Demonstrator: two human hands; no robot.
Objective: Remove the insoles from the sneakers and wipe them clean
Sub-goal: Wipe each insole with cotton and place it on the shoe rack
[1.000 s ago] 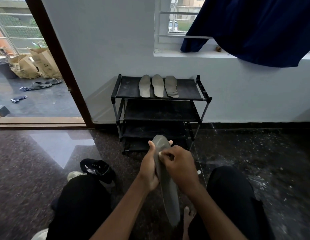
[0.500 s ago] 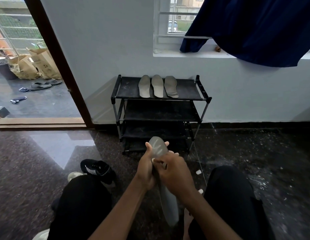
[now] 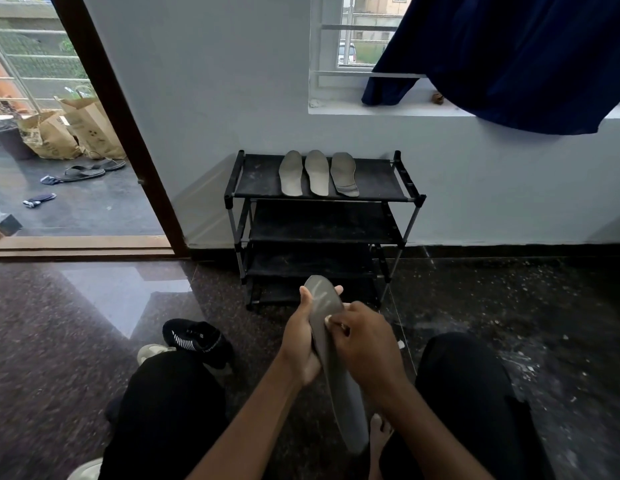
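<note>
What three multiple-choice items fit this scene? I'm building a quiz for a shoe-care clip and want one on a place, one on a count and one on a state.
1. Where do the loose insoles lie?
A. on the windowsill
B. on the top shelf of the black rack
C. on the floor by the door

2. How many insoles lie there?
A. two
B. three
C. five

3. What is the left hand doing?
A. hanging idle
B. pressing the floor
C. gripping the grey insole

Key:
1 B, they lie side by side on the rack's top shelf.
2 B, three are lined up there.
3 C, its fingers curl round the insole's upper end while the right hand pinches a white wipe against it.
</note>
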